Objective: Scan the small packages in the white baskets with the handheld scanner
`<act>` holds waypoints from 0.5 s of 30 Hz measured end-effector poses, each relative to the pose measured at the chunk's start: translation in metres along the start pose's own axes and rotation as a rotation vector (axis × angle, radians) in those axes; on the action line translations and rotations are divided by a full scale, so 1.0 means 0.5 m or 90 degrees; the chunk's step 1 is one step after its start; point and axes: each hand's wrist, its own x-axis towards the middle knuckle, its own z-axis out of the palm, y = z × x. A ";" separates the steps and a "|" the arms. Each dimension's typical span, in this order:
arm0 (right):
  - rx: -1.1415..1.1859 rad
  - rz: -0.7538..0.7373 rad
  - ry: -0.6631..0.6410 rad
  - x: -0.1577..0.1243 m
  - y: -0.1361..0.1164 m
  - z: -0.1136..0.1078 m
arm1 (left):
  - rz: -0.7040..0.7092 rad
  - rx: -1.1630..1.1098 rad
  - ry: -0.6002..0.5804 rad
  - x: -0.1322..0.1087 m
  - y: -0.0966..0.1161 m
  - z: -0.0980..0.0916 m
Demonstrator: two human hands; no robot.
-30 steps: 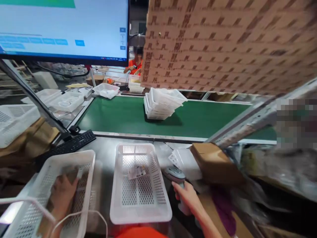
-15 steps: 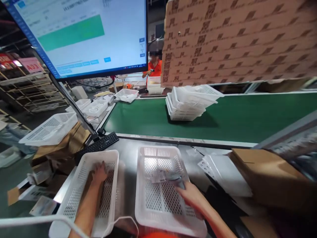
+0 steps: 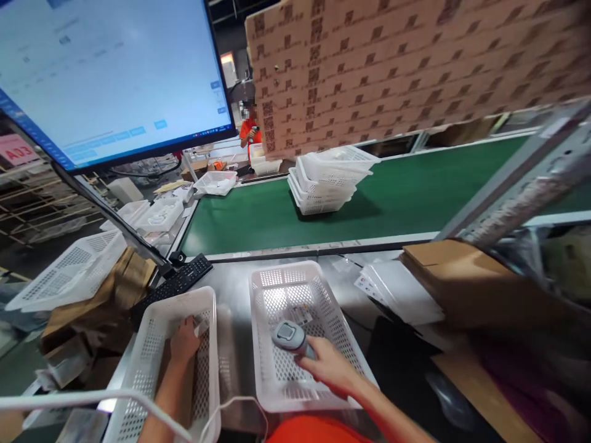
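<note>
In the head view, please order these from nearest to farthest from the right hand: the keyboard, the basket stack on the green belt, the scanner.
1. Scanner: held in the right hand.
2. Keyboard: left, beneath the monitor.
3. Basket stack: far, on the belt.

1. We see our left hand (image 3: 184, 341) and right hand (image 3: 329, 368) bare, with no gloves, rings or watch.
2. Both forearms are uncovered right down to the bottom edge of the view.
3. Our bright orange shirt (image 3: 314, 429) shows between them, plain, without visible markings.
</note>
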 end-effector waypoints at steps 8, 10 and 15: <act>-0.072 -0.177 0.004 0.014 -0.104 0.013 | 0.213 -0.101 0.242 -0.072 0.121 -0.148; -0.081 -0.185 0.021 0.009 -0.112 0.008 | 0.274 -0.189 0.265 -0.089 0.167 -0.156; -0.067 -0.179 0.061 -0.036 -0.081 -0.025 | 0.332 -0.352 0.261 -0.117 0.269 -0.150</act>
